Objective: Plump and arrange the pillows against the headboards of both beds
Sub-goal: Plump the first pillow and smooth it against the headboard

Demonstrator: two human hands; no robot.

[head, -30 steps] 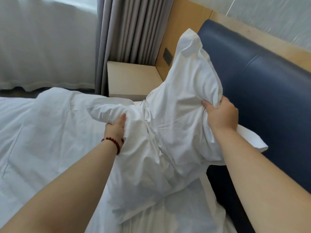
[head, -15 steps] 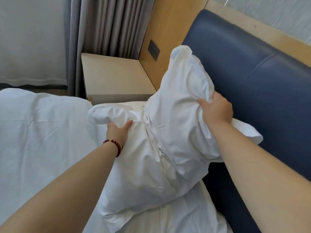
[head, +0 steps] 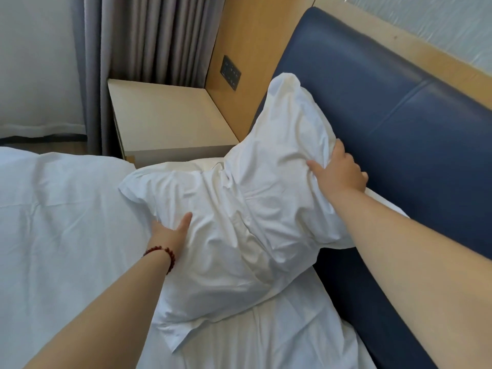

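Both hands are on the pillow (head: 253, 209) right now. The right hand (head: 340, 171) has hold of its right edge: thumb dug into the front, fingers wrapped round the back, between the pillow and the blue headboard (head: 399, 115). The left hand (head: 170, 230), the one with the red bead bracelet (head: 165, 255), is against the lower left side. The thumb lies flat on the fabric, but the fingers are tucked out of sight, so I honestly can't tell if it's clutching or just pushing.

Progress-wise, I'd call this early-to-middle on this bed. The pillow sits in the middle of the frame, tilted. Its top corner leans on the headboard and its bottom end is down on the sheet of the bed (head: 53, 235). So it's at the headboard but not squared up, and it doesn't look plumped either. It needs a shake or a few pats, then setting straight. I only see this one bed, so the second bed is a total unknown from here.

The pillow itself is plain white and super crumpled. It has a big fold across the middle where it sags, and the case looks loose, with a floppy flap at the bottom corner. It looks soft, so it'll probably slump again unless the filling gets evened out.

A nightstand (head: 170, 121) and grey curtains (head: 149, 35) fill the upper left.
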